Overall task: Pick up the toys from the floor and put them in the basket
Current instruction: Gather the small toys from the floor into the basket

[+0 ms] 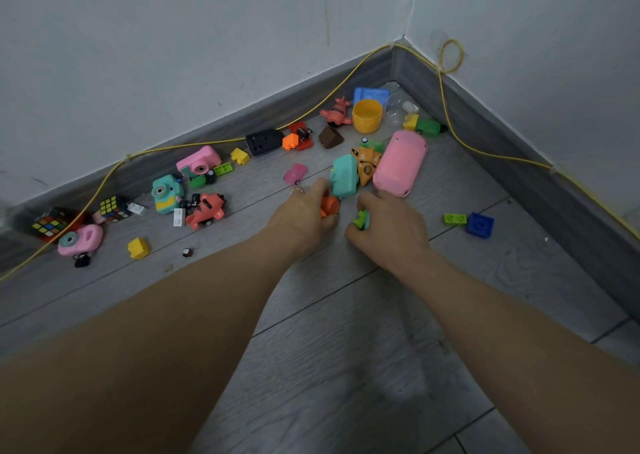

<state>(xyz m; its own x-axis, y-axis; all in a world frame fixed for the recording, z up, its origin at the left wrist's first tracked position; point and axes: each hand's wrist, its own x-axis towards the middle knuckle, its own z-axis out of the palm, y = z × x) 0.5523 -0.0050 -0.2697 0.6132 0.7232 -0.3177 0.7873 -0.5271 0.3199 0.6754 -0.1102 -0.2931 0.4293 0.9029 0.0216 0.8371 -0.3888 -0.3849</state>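
Many small toys lie scattered on the grey floor in the room's corner. My left hand (pixel 304 213) is closed around an orange toy piece (pixel 329 205), just in front of a teal block (pixel 345 175). My right hand (pixel 388 223) grips a small green and teal toy (pixel 362 219). Right behind my hands lie a large pink car shell (pixel 400 162) and an orange jet (pixel 366 164). Further left are a pink toy camera (pixel 198 161), a teal camera (pixel 165 193) and a coral plane (pixel 206 210). No basket is in view.
A yellow cup (pixel 367 116), a blue piece (pixel 367 94) and a coral plane (pixel 335 112) sit in the corner. Two puzzle cubes (pixel 112 208) lie far left. A blue brick (pixel 479 225) and green brick (pixel 455 218) lie at right. A yellow cable (pixel 450 121) runs along the skirting.
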